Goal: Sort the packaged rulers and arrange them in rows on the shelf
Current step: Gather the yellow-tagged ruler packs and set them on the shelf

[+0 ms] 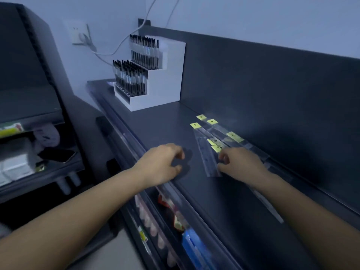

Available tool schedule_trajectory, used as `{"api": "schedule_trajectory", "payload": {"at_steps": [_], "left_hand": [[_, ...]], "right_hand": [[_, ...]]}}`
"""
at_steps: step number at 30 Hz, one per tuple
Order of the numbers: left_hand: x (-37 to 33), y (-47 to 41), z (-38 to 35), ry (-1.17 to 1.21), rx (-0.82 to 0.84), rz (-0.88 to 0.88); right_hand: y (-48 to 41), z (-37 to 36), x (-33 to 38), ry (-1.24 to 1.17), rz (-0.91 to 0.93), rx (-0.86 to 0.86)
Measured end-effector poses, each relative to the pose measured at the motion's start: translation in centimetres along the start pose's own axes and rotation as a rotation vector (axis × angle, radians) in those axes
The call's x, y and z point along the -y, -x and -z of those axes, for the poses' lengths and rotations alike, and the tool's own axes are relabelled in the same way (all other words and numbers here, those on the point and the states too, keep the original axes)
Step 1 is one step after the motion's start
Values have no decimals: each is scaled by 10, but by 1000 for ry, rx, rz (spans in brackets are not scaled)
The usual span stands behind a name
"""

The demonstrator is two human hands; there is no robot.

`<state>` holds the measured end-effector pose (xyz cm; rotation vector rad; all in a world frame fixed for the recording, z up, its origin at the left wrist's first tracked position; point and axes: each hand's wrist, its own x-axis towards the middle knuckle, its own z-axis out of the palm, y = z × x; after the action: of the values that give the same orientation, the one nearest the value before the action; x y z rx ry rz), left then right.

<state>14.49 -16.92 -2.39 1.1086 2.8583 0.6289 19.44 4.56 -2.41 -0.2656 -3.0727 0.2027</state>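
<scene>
Nearest the camera, below the front edge of the dark grey flat shelf top (155,129), some packaged goods are seen. A bright blue flat packet (194,248) and a red crinkly packet (167,203) are among them (all pretty blurry, so no labels can be read).

The shelf top is reached over by two bare forearms. The left hand (161,164) is held at the front edge, fingers loosely curled, with nothing held in them. The right hand (241,164) is set further right. Its curled fingertips are placed at the near right edge of a clear packaged ruler (206,154) lying flat on the shelf top. Whether it's pinched or only pressed can't be told.

Another long clear ruler (270,209) is seen poking out from under the right forearm.

Just beyond the right hand, a loose scatter of packaged rulers with yellow header tags (218,133) is spread on the shelf top. They're overlapped and angled, not lined up in rows.

Further back, a white stepped display stand (165,90) packed with black pens (130,78) is stood on the shelf top. On the pale wall behind, a white wall socket (79,34) is mounted, with a white cable (116,49) draped past it.
</scene>
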Motion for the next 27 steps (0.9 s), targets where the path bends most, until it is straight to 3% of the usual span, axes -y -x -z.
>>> {"api": "schedule_trajectory", "payload": {"at_steps": [6,15,20,24,27], "left_hand": [[24,-54,0,-293,21,-202],[33,-135,-18,-294,86,-356],[41,-170,-21,-139,249,-504],[48,-185,-35,-165,392,-672],[57,-196,-38,-146,340,-770]], "right_hand": [[-19,-2,0,94,-69,-2],[-49,-9,-32,105,-134,-23],[-58,-20,-45,38,-148,34],[-59,-26,-46,111,-128,-29],[-59,-25,-44,158,-82,-140]]}}
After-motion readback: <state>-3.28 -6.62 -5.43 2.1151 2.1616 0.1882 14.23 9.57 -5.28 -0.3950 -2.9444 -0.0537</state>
